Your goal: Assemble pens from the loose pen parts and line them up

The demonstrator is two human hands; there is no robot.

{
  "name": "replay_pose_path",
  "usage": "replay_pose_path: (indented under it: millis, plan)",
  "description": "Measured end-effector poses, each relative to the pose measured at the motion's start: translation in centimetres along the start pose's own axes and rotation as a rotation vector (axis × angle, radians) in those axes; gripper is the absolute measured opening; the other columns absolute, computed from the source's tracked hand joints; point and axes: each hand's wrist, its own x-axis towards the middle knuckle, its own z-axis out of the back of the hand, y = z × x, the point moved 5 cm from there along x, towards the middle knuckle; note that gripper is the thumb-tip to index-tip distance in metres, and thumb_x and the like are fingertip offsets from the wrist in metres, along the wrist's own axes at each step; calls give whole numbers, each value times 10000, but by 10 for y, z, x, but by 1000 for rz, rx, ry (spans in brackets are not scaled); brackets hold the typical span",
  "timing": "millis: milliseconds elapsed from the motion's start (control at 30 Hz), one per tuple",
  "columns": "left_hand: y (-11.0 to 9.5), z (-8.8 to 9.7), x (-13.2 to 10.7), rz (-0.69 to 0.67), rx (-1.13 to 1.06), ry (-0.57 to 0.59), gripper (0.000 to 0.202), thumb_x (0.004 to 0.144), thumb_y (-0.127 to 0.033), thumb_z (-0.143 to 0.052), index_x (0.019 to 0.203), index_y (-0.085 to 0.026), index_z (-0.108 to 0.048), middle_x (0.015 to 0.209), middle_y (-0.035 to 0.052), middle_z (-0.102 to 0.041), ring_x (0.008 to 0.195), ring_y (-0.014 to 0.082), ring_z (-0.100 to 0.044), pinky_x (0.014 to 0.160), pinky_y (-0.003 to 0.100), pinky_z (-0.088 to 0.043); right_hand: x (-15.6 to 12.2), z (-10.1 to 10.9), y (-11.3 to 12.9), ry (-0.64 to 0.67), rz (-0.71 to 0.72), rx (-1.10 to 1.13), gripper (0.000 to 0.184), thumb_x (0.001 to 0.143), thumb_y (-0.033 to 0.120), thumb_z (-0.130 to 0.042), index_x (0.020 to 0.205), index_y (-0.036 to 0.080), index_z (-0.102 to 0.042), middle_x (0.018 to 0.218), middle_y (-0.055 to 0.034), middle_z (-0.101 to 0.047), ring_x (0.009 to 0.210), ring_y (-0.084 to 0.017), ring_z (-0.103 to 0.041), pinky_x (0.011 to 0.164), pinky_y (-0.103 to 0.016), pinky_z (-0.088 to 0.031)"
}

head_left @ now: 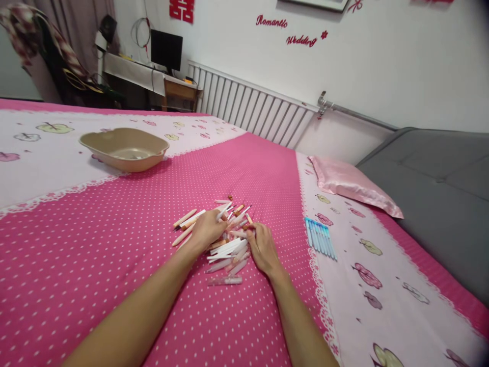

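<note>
A loose heap of pens [227,247] in white, pale pink and orange-brown lies on the pink dotted bedspread. My left hand [208,229] is over the heap's left side, its fingers closed around a white pen [223,210] that points up and to the right. At the right side, my right hand [263,248] has its fingers curled in, with the end of a pale pink pen [239,234] at its thumb and forefinger. Part of the heap is hidden behind both hands. A clear-barrelled pen [224,281] rests apart at the near edge.
A row of blue pens [321,239] lies side by side to the right. At the far left stands a beige basin [126,150]. A pink satin pillow [351,183] sits by the grey headboard [435,188]. Beyond the bed are a white railing and a desk with a monitor [166,50].
</note>
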Motion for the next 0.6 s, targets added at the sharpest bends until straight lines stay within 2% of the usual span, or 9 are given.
replay_pose_path:
  millis: [233,433,533,600]
  plan:
    - [-1,1,-2,-10,-24,2,136,705,-169,-493,738,-178,-624,566,12,-610,537,164,-562,501,237,-321,2,1,-12,-86,-79,165,300,913,397,-375,1078,193,-521,1044,-97,-557,1010,-217,-507,908,-403,-406]
    - [-3,0,-2,-33,-53,6,129,708,-180,-488,753,-182,-610,557,-5,-582,539,164,-551,506,238,-332,4,8,-32,-259,-235,350,210,825,345,-472,946,187,-539,921,-77,-607,852,-207,-576,794,-367,-454]
    - [-9,-4,-1,-115,-168,33,145,741,-280,-516,810,-179,-594,573,-15,-559,546,168,-538,505,242,-348,3,12,-44,-372,-349,473,206,779,375,-519,873,193,-531,837,-37,-600,773,-186,-581,743,-340,-459]
    - [-15,-6,-3,-185,-303,67,229,760,-373,-526,861,-173,-570,641,-9,-564,590,172,-546,523,248,-379,3,15,-48,-420,-410,607,240,750,402,-551,864,193,-529,813,-17,-585,729,-168,-579,705,-321,-468]
